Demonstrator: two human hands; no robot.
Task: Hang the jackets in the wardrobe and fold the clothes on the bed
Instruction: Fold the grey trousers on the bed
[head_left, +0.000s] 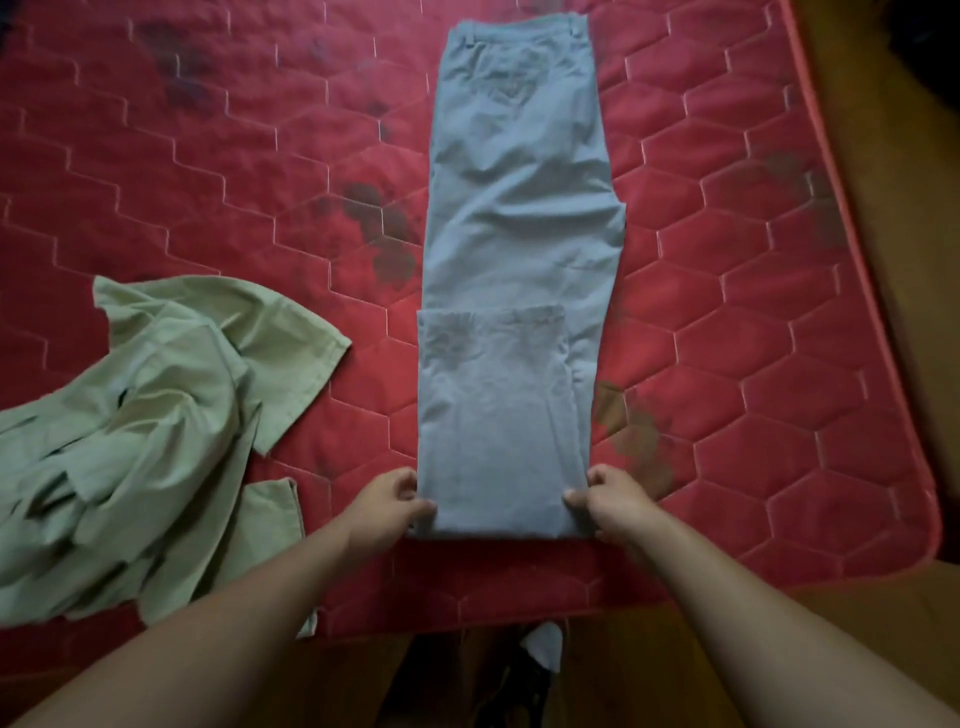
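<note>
Light blue-grey trousers (519, 228) lie lengthwise on the red quilted mattress (208, 171), waistband at the far end. Their leg ends are folded back over the legs, so the near part is doubled. My left hand (387, 504) pinches the left corner of the near fold. My right hand (605, 501) pinches the right corner of the same fold. A crumpled pale green shirt (150, 431) lies on the mattress to the left of the trousers, apart from them.
The mattress has dark stains around the trousers. Its near edge (467, 618) runs just in front of my hands, and its right edge (852, 249) borders a brown wooden floor (914, 364). A small pale cloth scrap (545, 647) hangs below the near edge.
</note>
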